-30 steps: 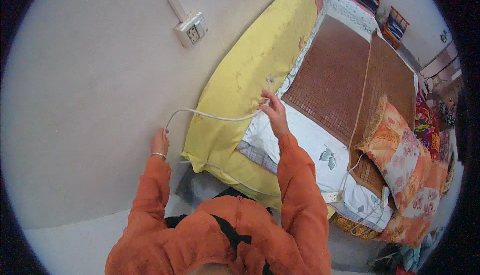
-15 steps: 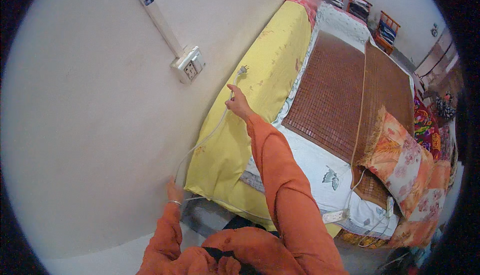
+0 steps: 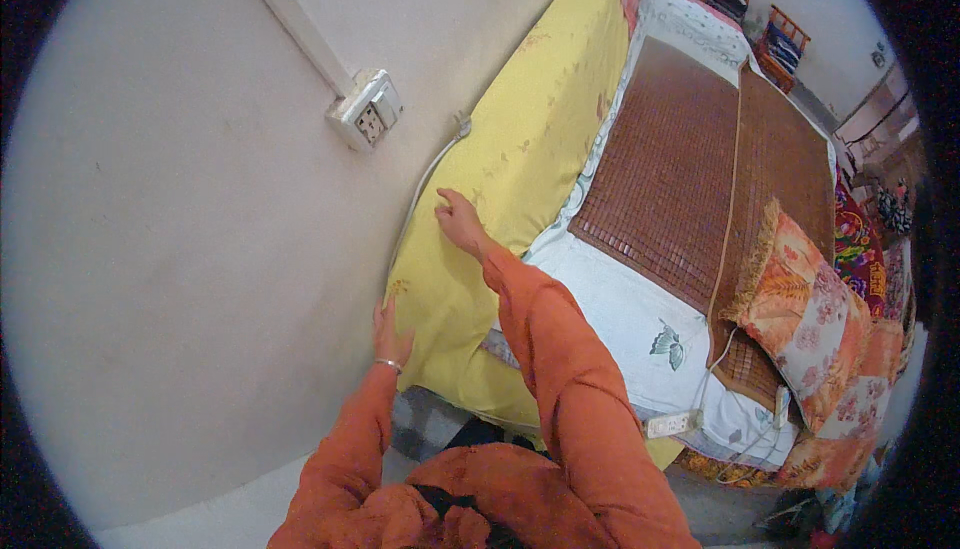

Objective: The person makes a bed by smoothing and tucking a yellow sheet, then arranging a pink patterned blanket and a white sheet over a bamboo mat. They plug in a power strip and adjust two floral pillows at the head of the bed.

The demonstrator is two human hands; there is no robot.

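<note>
Since the last look, the white cord [image 3: 424, 175] and its plug [image 3: 463, 127] are moved left, to the wall side of the yellow cover [image 3: 545, 99], and are let go by the right hand [image 3: 461, 220]. So it seems the cord is nearly laid down there. On the left, the wall socket [image 3: 368, 112] is left with no plug in it. Near it, the left hand [image 3: 391, 337] is held with fingers straight and thumb apart; whether the cord is touched cannot be told. Farther right, the right fingers are loosely bent and empty. The cord is seen just left of them, the plug farther away.
</note>
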